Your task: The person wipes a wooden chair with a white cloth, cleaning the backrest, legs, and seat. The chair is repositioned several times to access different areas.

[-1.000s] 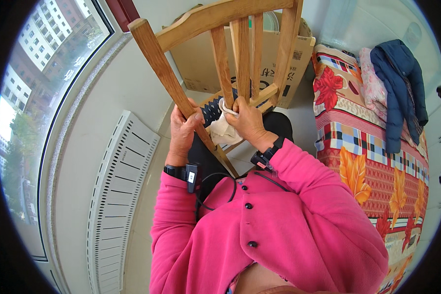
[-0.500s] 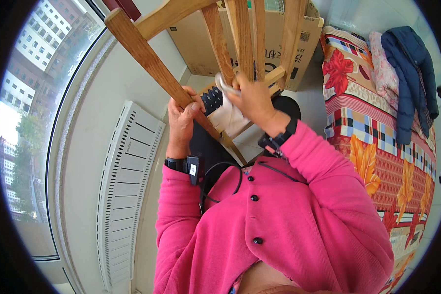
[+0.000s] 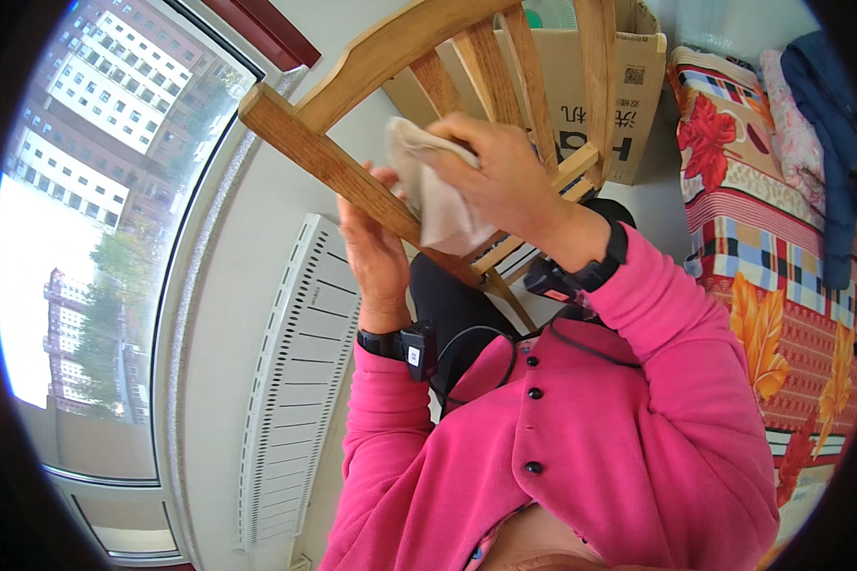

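Note:
A slatted wooden chair back [image 3: 348, 176] slants across in front of me, its outer post running from upper left down toward my lap. My left hand [image 3: 373, 257] is closed around that post from the window side, with fingertips showing beyond it and the rest of the fingers partly hidden. In my right hand [image 3: 505, 181] is a bunched, pale beige cloth [image 3: 438, 205], pinched at its top. The cloth hangs over the post and close to the slats, covering part of the wood near my left fingers.
A white radiator [image 3: 295, 381] stands at the left below a window [image 3: 114, 238]. Behind the chair is a large cardboard box [image 3: 638, 105]. On the right are a bed with a patterned cover [image 3: 724, 228] and a dark blue jacket [image 3: 828, 190].
My right hand has brought the cloth left, from the slats to the outer post. My left hand has shifted its hold on the post. The view has turned slightly left.

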### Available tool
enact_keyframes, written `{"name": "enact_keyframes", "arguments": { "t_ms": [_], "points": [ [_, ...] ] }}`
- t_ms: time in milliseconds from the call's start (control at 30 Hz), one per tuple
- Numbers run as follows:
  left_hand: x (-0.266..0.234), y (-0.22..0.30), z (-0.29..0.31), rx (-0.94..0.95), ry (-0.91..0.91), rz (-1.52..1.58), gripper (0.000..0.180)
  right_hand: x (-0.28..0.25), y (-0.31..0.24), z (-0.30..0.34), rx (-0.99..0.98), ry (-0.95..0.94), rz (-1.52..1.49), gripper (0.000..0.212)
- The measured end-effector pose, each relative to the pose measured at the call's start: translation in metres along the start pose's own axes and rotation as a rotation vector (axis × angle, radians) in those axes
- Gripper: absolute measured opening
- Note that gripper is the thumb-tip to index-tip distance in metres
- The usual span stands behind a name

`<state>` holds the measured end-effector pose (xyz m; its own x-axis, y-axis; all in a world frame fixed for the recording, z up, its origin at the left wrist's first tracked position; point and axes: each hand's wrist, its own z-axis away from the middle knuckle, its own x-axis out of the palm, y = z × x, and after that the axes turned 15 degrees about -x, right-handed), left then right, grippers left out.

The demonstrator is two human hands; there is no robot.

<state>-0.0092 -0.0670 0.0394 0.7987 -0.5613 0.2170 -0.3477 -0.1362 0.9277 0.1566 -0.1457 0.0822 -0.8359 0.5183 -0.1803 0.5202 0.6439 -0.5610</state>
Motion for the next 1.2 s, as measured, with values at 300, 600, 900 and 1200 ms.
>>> {"name": "enact_keyframes", "arguments": {
  "t_ms": [300, 600, 900, 1200],
  "points": [
    [0.025, 0.047, -0.009, -0.030, 0.137, 0.052, 0.054, 0.058, -0.021, -0.025, -0.208, 0.172, -0.262, 0.026],
    [0.032, 0.040, -0.012, 0.077, 0.137, -0.001, 0.054, 0.050, 0.025, 0.076, 0.000, -0.216, -0.238, 0.043],
    [0.035, 0.038, -0.011, 0.055, 0.166, -0.002, 0.053, 0.052, 0.054, 0.131, 0.145, -0.363, -0.105, 0.041],
    [0.022, 0.026, -0.009, 0.016, 0.047, 0.107, 0.055, 0.047, 0.011, 0.058, -0.183, -0.051, -0.228, 0.045]
  ]
}}
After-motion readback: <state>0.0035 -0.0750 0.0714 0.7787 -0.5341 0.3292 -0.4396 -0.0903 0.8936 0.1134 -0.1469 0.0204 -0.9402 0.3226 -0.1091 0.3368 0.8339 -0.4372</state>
